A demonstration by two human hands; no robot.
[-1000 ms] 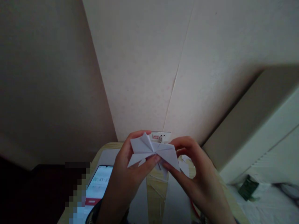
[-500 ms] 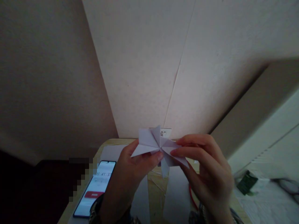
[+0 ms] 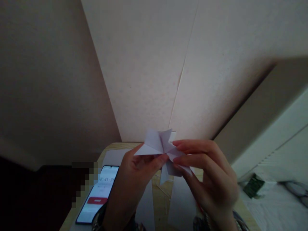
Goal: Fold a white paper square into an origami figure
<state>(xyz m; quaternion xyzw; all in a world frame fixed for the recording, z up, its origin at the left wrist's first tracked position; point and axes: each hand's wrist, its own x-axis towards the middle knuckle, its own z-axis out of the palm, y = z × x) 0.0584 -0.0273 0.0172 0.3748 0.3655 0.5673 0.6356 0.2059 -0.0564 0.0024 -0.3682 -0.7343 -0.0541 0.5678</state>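
A folded white paper shape with several pointed flaps is held up in front of the wall, above a small wooden table. My left hand grips it from below on the left, thumb pressed under the centre. My right hand pinches the flaps on the right side, fingers together and pointing left. Both hands are closed on the paper.
A phone with a lit timer screen lies on the table at the left. White paper sheets lie on the table under my hands. A wall socket sits behind the paper. A white surface with a dark green object is at the right.
The folded paper has turned and drawn together, its right flaps folded in under my right fingers. My right hand has shifted left over the paper.
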